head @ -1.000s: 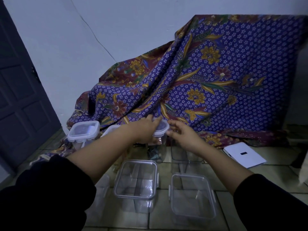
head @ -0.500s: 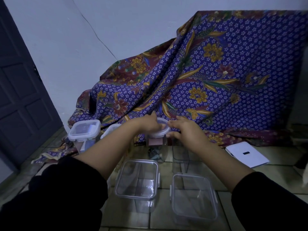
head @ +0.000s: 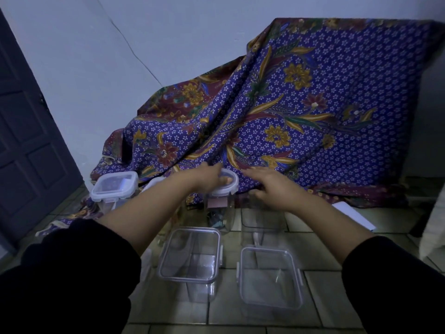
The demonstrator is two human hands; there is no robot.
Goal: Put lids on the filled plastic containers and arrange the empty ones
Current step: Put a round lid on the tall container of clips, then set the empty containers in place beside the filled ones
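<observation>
- Lid (head: 227,183) sits on the tall clear container (head: 220,213) at the far row of the tiled floor (head: 320,292), in front of the patterned cloth (head: 289,112).
- Left hand (head: 207,180) rests on that lid, fingers curled over its near edge and pressing on it.
- Right hand (head: 272,186) hovers just beside the lid, fingers spread apart, holding nothing.
- Two open empty containers (head: 190,256) (head: 271,278) stand side by side nearer the person.
- Another lidded container (head: 114,186) stands at far left.
</observation>
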